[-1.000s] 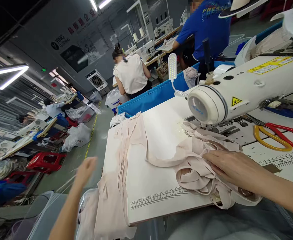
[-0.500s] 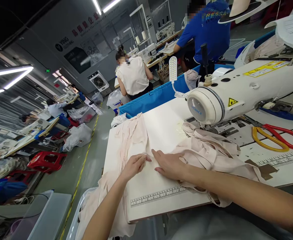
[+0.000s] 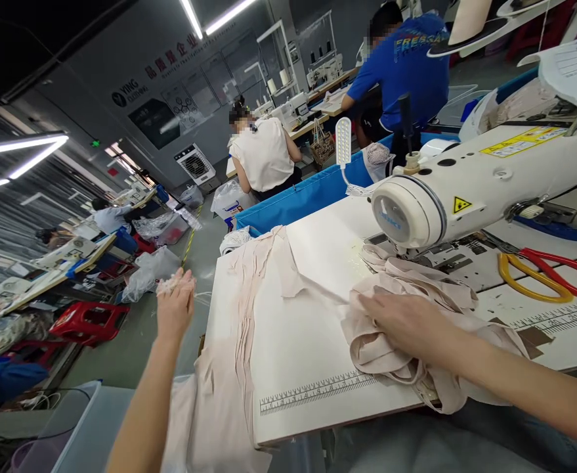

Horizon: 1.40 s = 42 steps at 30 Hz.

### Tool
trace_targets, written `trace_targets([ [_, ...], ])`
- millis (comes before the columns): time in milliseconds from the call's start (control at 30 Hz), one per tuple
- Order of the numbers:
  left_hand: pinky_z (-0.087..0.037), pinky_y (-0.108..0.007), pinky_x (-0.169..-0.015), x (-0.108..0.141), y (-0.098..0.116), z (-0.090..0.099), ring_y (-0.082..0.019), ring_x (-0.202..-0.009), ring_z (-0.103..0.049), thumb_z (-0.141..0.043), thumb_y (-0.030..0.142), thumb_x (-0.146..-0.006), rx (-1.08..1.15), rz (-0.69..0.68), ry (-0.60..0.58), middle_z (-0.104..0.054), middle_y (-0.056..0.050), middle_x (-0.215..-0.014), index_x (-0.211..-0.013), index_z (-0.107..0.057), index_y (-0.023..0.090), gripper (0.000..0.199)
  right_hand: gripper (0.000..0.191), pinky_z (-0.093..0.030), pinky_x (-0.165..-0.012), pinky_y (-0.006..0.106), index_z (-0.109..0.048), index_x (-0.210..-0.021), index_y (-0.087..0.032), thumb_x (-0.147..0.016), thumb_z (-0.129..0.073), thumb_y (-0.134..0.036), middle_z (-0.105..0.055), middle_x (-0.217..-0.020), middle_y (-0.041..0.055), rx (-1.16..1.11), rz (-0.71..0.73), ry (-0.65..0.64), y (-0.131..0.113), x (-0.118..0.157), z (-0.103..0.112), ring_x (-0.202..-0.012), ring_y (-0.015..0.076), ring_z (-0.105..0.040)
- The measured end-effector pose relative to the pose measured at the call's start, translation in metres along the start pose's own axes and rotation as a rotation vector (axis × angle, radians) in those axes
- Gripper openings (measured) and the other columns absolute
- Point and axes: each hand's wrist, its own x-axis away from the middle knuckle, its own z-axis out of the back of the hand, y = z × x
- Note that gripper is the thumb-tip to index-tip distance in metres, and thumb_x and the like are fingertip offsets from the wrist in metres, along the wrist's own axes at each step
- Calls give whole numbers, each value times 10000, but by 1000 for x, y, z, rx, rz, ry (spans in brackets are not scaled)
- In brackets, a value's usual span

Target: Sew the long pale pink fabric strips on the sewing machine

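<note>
Away from the table's left edge, my left hand (image 3: pixel 174 312) is raised over the aisle. Its fingers are blurred, with pale wispy stuff at the tips that I cannot make out. My right hand (image 3: pixel 406 322) closes on the heap of pale beige fabric strips (image 3: pixel 374 345) beside the sewing machine (image 3: pixel 409 207). A thin fabric end stretches from near its fingertips toward another beige piece (image 3: pixel 291 279) on the tabletop. Layered beige fabric pieces (image 3: pixel 246 309) lie along the left side of the table and hang over its front edge.
Scissors (image 3: pixel 534 276) with yellow and red handles lie at the right. A small lamp (image 3: pixel 343 141) stands behind the machine head. A printed ruler (image 3: pixel 318 392) runs along the front of the white table (image 3: pixel 302 358). A blue fabric trough (image 3: pixel 308 187) borders the back. Two people sit sewing beyond.
My left hand has swung left, off the table and over the aisle. My right hand has moved right onto the fabric heap, and a piece of fabric has been drawn toward it.
</note>
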Motion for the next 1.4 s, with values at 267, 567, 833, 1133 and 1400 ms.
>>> trace_targets([
  [267, -431, -483, -978, 27, -44, 84, -222, -1035, -607, -589, 467, -880, -462, 287, -98, -668, -50, -895, -739, -598, 158, 340, 354, -273, -492, 259, -595, -1146, -199, -851, -460, -57, -666, -863, 70, 60, -21, 103, 27, 32, -1, -687, 200, -630],
  [567, -515, -318, -713, 111, 35, -52, -195, -802, -647, -430, 681, -852, -106, 188, -708, -697, -97, -1064, -1089, -655, 191, 589, 332, -290, -526, 276, -596, -1121, -220, -829, -487, -102, -598, -795, 39, 85, 173, 190, 19, 40, -7, -689, 192, -578],
  [833, -281, -260, -542, 161, 56, -82, -128, -542, -397, -620, 480, -806, -89, 137, -962, -475, 55, -610, -816, -557, 209, 278, 251, -443, -793, 421, -647, -1043, -152, -912, -481, -287, -629, -1183, 147, -12, 269, 328, -29, 31, 12, -965, 288, -558],
  [1133, -236, -258, -506, 154, 62, -63, -108, -480, -321, -600, 582, -818, 105, 227, -1004, -411, 46, -499, -642, -613, 191, 429, 202, -394, -683, 337, -619, -989, -102, -905, -562, -277, -664, -863, 108, -129, 459, -54, -117, -11, -26, -757, 215, -602],
  [1400, -468, -325, -687, 148, 70, -88, -151, -674, -547, -393, 734, -851, 535, 203, -648, -555, -37, -709, -611, -413, 200, 585, 274, -367, -674, 324, -612, -1002, -120, -879, -389, -17, -679, -771, 78, -41, 489, -42, -95, -29, -22, -677, 197, -616],
])
